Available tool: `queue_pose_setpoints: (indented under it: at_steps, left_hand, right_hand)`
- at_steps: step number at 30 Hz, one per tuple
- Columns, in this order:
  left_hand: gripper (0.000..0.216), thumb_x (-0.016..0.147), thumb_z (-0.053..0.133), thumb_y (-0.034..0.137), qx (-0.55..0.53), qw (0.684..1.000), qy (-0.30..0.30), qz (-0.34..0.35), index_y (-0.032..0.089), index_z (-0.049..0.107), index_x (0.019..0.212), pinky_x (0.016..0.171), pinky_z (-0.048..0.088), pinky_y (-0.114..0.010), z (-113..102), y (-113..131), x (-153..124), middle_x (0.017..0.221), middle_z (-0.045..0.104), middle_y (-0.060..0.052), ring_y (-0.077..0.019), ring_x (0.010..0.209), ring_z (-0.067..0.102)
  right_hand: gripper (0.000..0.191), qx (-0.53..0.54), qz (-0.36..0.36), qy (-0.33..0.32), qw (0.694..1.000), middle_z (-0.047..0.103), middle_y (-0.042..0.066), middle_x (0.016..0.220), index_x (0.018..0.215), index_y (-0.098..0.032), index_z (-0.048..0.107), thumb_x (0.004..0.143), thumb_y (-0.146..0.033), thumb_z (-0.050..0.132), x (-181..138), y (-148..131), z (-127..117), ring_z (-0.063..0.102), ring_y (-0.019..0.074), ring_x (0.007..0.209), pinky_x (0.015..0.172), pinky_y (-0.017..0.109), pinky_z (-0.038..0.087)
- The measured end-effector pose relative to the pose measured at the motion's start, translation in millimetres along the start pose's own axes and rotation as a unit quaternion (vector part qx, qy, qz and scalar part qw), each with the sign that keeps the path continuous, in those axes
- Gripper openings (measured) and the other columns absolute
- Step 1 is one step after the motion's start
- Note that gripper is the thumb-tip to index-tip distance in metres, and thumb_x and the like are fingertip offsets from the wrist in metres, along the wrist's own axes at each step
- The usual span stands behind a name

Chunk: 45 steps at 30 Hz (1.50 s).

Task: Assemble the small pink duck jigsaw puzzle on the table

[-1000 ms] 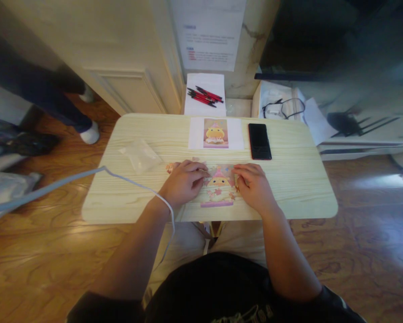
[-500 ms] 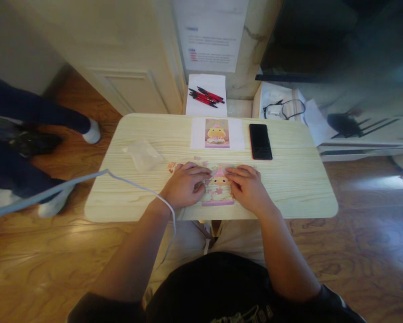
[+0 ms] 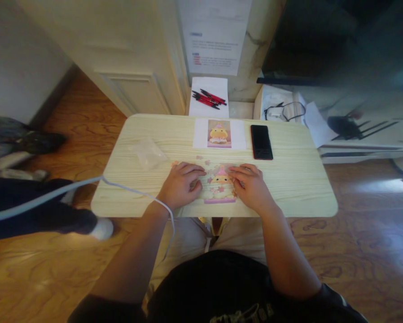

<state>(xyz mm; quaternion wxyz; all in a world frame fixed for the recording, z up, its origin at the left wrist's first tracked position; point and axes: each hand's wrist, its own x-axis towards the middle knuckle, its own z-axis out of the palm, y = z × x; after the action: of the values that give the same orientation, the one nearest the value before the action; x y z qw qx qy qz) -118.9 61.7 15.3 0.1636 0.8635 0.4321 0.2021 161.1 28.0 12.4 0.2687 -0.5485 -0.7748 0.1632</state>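
Observation:
A partly assembled jigsaw puzzle (image 3: 221, 179) lies near the front edge of the table, showing a yellow character in a pink hat with a purple strip along the bottom. My left hand (image 3: 184, 183) rests at its left side, thumb and fingers apart, fingertips near the puzzle's edge. On the other side, my right hand (image 3: 250, 186) touches the upper right part with its fingertips, the thumb spread lower down. Loose puzzle pieces (image 3: 199, 157) lie above and beside my left hand, some partly hidden by it. Behind the puzzle is a printed reference picture (image 3: 219, 133) on white paper.
A black phone (image 3: 261, 142) lies right of the picture. A clear plastic bag (image 3: 150, 154) is at left. Red pens (image 3: 208, 98) lie on paper beyond the table (image 3: 299, 188). A pale cable (image 3: 134, 185) crosses my left wrist. Another person's leg (image 3: 53, 217) shows at left.
My left hand has shifted slightly away from the puzzle, its thumb lifting off the edge. My right hand stays nearly in place. The other person's legs have moved nearer, and the view has shifted slightly.

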Motion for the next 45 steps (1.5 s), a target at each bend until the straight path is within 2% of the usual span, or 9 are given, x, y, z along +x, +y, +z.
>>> queue_pose_setpoints:
  at_steps: [6,11,17,22,28,33,38,41,45]
  left_hand:
    - [0.030,0.093,0.059,0.031,0.036,0.997,0.037,-0.049,0.026,0.073,0.118,0.106,0.045,-0.048,-4,-5,-22,0.126,0.074,-0.006,-0.0273,0.119,0.063]
    - [0.030,0.090,0.063,0.032,0.047,0.994,0.081,-0.057,0.025,0.074,0.118,0.104,0.047,-0.047,-4,-10,-39,0.124,0.074,-0.006,-0.0275,0.117,0.065]
    - [0.027,0.090,0.066,0.033,0.049,0.991,0.115,-0.045,0.026,0.075,0.114,0.102,0.049,-0.047,1,-8,-44,0.123,0.074,-0.005,-0.0274,0.115,0.066]
    - [0.029,0.089,0.066,0.031,0.032,0.985,0.161,-0.059,0.026,0.073,0.116,0.103,0.050,-0.045,-9,-18,-50,0.120,0.075,-0.004,-0.0254,0.112,0.067]
    - [0.031,0.088,0.069,0.032,0.012,0.991,0.130,-0.024,0.026,0.074,0.117,0.103,0.051,-0.044,-18,-20,-52,0.122,0.074,-0.005,-0.0255,0.114,0.068]
    - [0.029,0.088,0.072,0.038,-0.006,0.995,0.094,0.019,0.026,0.074,0.114,0.100,0.051,-0.044,-4,-2,-44,0.117,0.075,-0.005,-0.0255,0.113,0.068]
    - [0.017,0.093,0.066,0.033,0.007,0.997,0.065,0.033,0.026,0.075,0.106,0.090,0.051,-0.041,10,15,-35,0.108,0.074,-0.004,-0.0229,0.102,0.067]
    - [0.013,0.093,0.063,0.028,0.022,0.997,0.071,0.022,0.024,0.073,0.100,0.087,0.049,-0.040,13,17,-34,0.102,0.073,-0.004,-0.0226,0.098,0.066]
    - [0.009,0.094,0.064,0.030,0.029,0.994,0.102,-0.015,0.024,0.071,0.091,0.086,0.048,-0.040,12,11,-39,0.093,0.072,-0.004,-0.0221,0.092,0.065]
  right_hand:
    - [0.034,0.000,-0.015,0.004,1.000,0.074,0.002,0.132,0.118,-0.030,0.078,0.094,-0.016,0.060,-3,-4,0,0.056,0.0310,0.125,0.110,0.059,0.044]
    - [0.031,-0.006,-0.016,-0.007,1.000,0.074,0.001,0.133,0.115,-0.029,0.079,0.095,-0.017,0.059,-7,-11,1,0.056,0.0302,0.126,0.111,0.057,0.045]
    - [0.031,-0.012,-0.012,-0.013,1.000,0.073,0.000,0.134,0.115,-0.029,0.079,0.094,-0.015,0.060,-13,-17,3,0.056,0.0297,0.127,0.111,0.055,0.045]
    - [0.031,-0.009,-0.005,0.002,1.000,0.074,0.000,0.132,0.115,-0.030,0.078,0.095,-0.015,0.061,-19,-15,-4,0.056,0.0296,0.128,0.111,0.055,0.045]
    - [0.027,0.005,0.000,0.007,1.000,0.076,0.003,0.126,0.112,-0.028,0.079,0.093,-0.016,0.063,-18,-12,-8,0.059,0.0291,0.123,0.109,0.053,0.046]
    - [0.020,0.015,-0.005,-0.015,1.000,0.074,0.006,0.108,0.106,-0.024,0.078,0.094,-0.016,0.064,-17,-20,-8,0.064,0.0263,0.107,0.099,0.045,0.051]
    - [0.017,0.028,-0.009,-0.030,0.999,0.072,0.005,0.102,0.103,-0.026,0.078,0.096,-0.018,0.064,-18,-31,-5,0.065,0.0241,0.102,0.103,0.044,0.049]
    - [0.017,0.030,0.003,-0.019,0.999,0.072,0.006,0.103,0.104,-0.025,0.078,0.096,-0.018,0.064,-21,-25,-8,0.065,0.0248,0.104,0.100,0.043,0.051]
    - [0.018,0.023,0.027,-0.006,0.999,0.072,0.005,0.101,0.106,-0.025,0.078,0.095,-0.020,0.065,-26,-7,-15,0.064,0.0263,0.104,0.095,0.043,0.052]
